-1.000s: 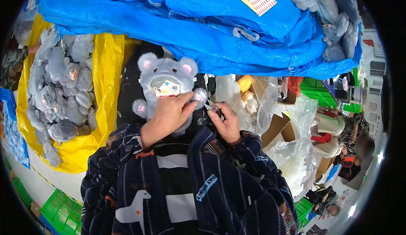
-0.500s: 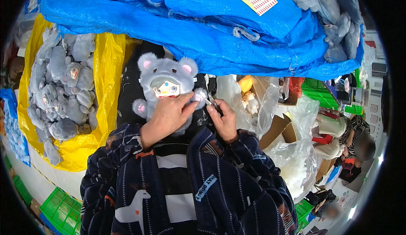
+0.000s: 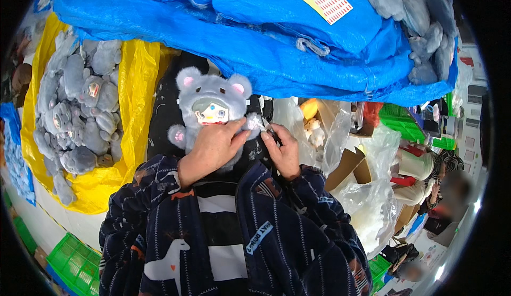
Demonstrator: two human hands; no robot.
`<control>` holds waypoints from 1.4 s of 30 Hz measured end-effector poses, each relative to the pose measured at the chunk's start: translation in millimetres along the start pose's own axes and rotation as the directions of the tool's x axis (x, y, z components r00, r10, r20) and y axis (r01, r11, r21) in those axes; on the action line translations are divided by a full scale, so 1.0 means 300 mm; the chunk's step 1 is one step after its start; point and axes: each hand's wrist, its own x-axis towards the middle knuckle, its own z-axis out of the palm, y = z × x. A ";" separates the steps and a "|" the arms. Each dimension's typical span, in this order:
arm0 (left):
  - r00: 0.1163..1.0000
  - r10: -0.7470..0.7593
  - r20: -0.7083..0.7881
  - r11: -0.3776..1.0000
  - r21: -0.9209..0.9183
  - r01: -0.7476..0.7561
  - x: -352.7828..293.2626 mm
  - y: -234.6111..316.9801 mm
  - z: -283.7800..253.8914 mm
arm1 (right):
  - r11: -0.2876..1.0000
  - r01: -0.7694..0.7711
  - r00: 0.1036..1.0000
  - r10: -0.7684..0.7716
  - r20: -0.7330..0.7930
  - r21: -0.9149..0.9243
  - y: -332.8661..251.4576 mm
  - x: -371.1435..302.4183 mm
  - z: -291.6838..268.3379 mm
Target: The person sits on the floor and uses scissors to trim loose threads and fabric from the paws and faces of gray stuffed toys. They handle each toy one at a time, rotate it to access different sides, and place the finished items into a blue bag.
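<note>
Plush doll (image 3: pixel 212 104), grey, mouse-eared, with a painted face peeping out of its hood, was held upright at chest height, just ahead of the dark patterned jacket (image 3: pixel 277 243). Left hand (image 3: pixel 213 148) was wrapped across the doll's body from the front, fingers closed over the belly and reaching to the doll's right-side paw (image 3: pixel 254 122), which was pinched and drawn out toward the other hand. Right hand (image 3: pixel 282 149) was curled shut just beside that paw, and something small and pale was gripped at its fingertips; whether a tool or a tag was pinched there could not be told, it was too small.

As for progress: the work was judged to be mid-way on this one doll, attention being fixed on the paw, with the rest of the toy looking finished. A heap of like grey plush toys (image 3: pixel 80 109) was seen lying in a yellow bag (image 3: pixel 136 104) at the left, and whether those were done or waiting could not be read. Blue tarpaulin sacks (image 3: pixel 277 35) were piled on the far side, more grey plush (image 3: pixel 426 40) showing at far right. Clear plastic bags (image 3: pixel 367 211) and a cardboard box (image 3: pixel 346 168) were seen at the right.
</note>
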 end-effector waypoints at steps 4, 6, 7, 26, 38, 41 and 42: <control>1.000 -0.012 0.019 0.999 0.034 0.012 -0.006 -0.008 0.004 | 0.998 0.052 0.998 -0.051 0.033 -0.040 -0.031 0.045 -0.003; 1.000 -0.002 0.004 0.999 0.037 0.002 -0.008 -0.015 0.010 | 0.992 0.086 0.994 -0.079 0.072 -0.094 -0.042 0.063 -0.024; 1.000 0.015 -0.012 0.999 0.037 -0.015 -0.011 -0.027 0.019 | 0.991 0.088 0.993 -0.078 0.086 -0.106 -0.055 0.067 -0.036; 0.999 0.040 -0.029 0.998 0.051 -0.038 -0.022 -0.037 0.026 | 0.500 -0.312 0.907 0.410 0.097 0.808 -0.069 0.089 -0.056; 1.000 -0.004 0.021 1.000 -0.002 0.004 -0.007 -0.029 0.013 | 0.931 0.256 0.961 -0.275 -0.040 -0.259 0.015 0.121 0.056; 1.000 -0.009 -0.012 0.999 -0.037 0.009 -0.018 -0.032 0.011 | 0.975 -0.086 0.970 0.036 -0.241 -0.203 0.135 0.160 -0.033; 1.000 0.003 -0.019 0.999 -0.033 -0.004 -0.015 -0.035 0.014 | 0.973 -0.230 0.935 0.212 -0.285 -0.030 0.152 0.174 -0.085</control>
